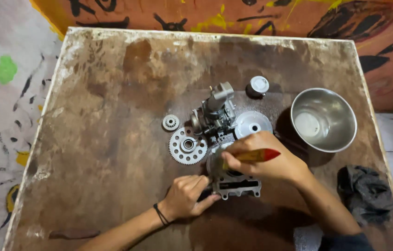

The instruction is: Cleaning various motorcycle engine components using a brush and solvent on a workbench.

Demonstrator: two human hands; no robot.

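My left hand grips the near left edge of a grey metal engine cylinder block that lies on the stained wooden table. My right hand rests over the block's top and is closed on a brush with a yellow and red handle; its bristle end is hidden under my fingers. Just beyond the block stands a grey carburettor-like assembly.
A large toothed sprocket and a small gear lie left of the assembly. A round metal cover, a small cap and a steel bowl sit behind and to the right. A dark rag lies at the right edge.
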